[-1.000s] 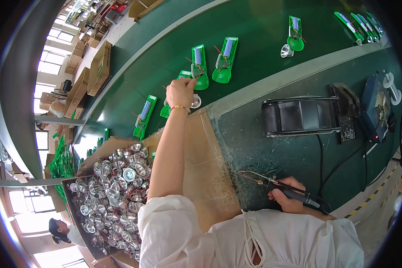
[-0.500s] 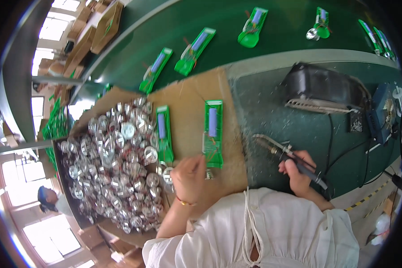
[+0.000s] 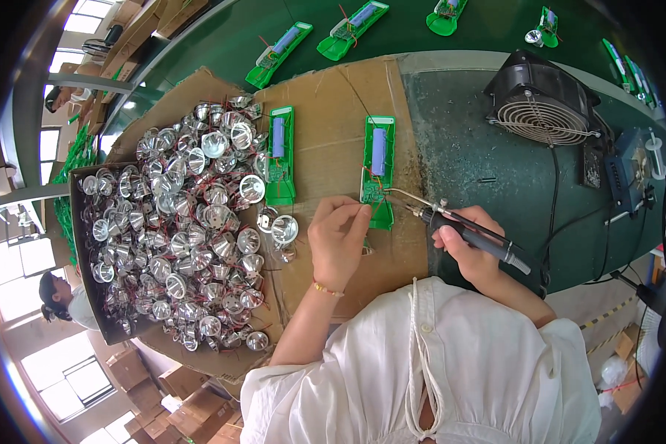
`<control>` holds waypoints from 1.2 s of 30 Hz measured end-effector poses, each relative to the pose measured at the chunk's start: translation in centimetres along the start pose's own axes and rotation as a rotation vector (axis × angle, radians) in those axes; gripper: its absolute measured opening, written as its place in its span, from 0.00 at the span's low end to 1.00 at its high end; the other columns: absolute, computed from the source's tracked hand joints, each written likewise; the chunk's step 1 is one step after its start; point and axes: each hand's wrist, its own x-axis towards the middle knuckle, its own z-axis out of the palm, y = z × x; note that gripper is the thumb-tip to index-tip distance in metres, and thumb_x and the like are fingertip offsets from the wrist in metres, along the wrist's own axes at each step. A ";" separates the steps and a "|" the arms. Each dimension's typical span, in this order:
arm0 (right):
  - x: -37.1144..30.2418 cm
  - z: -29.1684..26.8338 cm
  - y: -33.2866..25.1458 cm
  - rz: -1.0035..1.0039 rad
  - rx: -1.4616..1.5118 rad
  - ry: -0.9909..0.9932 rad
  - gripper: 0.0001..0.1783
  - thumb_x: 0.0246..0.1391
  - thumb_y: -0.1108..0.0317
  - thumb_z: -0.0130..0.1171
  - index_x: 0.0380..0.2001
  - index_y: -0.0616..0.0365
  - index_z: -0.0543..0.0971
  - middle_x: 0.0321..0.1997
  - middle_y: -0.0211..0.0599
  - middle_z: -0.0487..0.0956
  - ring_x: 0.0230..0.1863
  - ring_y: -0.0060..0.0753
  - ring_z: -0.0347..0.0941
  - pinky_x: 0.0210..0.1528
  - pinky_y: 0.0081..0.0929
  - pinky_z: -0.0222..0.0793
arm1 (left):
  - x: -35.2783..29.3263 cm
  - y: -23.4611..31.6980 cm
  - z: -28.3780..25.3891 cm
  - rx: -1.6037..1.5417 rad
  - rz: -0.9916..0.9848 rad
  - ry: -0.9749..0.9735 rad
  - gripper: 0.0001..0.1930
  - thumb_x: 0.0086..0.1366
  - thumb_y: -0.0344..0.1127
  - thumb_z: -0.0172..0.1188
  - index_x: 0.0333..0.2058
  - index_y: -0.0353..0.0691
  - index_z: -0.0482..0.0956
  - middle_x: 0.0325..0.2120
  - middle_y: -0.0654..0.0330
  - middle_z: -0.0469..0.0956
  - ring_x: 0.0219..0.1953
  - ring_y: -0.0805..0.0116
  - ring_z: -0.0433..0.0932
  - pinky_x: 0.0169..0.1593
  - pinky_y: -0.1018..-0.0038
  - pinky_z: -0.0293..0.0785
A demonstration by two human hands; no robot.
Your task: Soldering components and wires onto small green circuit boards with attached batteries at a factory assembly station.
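Note:
A green plastic housing [image 3: 379,214] lies on the cardboard with a purple cylindrical battery [image 3: 379,152], thin red wires and a small green circuit board [image 3: 374,191]. My right hand [image 3: 470,243] grips a soldering iron [image 3: 470,235] with a thin metal tube along it; its tip end is at the circuit board. At the board's left edge, my left hand [image 3: 338,240] has thumb and forefinger pinched together. What they hold is too small to make out. A silvery reflector piece [image 3: 368,250] shows partly beside that hand. Another green housing [image 3: 280,189] with a battery lies farther left.
A box of silvery lamp reflectors [image 3: 177,229] fills the left, some loose at its edge. A black fan [image 3: 544,103] and a blue device [image 3: 626,181] with cables stand at the right. More green housings [image 3: 281,53] lie along the far bench. Another person [image 3: 66,296] is at far left.
The soldering iron's tip has come in from the right to the circuit board. My left hand has moved up to the board's edge, fingers pinched. The whole view has shifted somewhat.

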 end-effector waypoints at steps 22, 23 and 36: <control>-0.1 0.3 -0.7 0.076 0.069 0.089 0.10 0.52 0.71 0.56 0.34 0.67 0.70 0.24 0.41 0.77 0.22 0.24 0.74 0.24 0.19 0.71 | 0.2 -0.2 -0.3 -0.092 -0.027 -0.041 0.06 0.54 0.29 0.62 0.28 0.32 0.79 0.29 0.59 0.73 0.24 0.75 0.71 0.26 0.80 0.67; -0.2 0.1 -0.8 0.084 0.072 0.099 0.10 0.51 0.72 0.56 0.34 0.67 0.70 0.23 0.40 0.77 0.23 0.23 0.74 0.25 0.19 0.71 | 0.3 -0.1 -0.3 -0.091 -0.023 -0.043 0.06 0.54 0.29 0.62 0.28 0.32 0.79 0.29 0.59 0.73 0.24 0.75 0.71 0.26 0.80 0.67; -0.6 -2.1 -0.1 0.100 0.085 0.163 0.10 0.51 0.71 0.56 0.34 0.67 0.70 0.23 0.41 0.77 0.22 0.24 0.73 0.24 0.19 0.70 | 0.6 0.0 -0.8 -0.087 -0.034 -0.059 0.05 0.56 0.27 0.59 0.29 0.31 0.79 0.31 0.59 0.74 0.28 0.77 0.73 0.29 0.83 0.69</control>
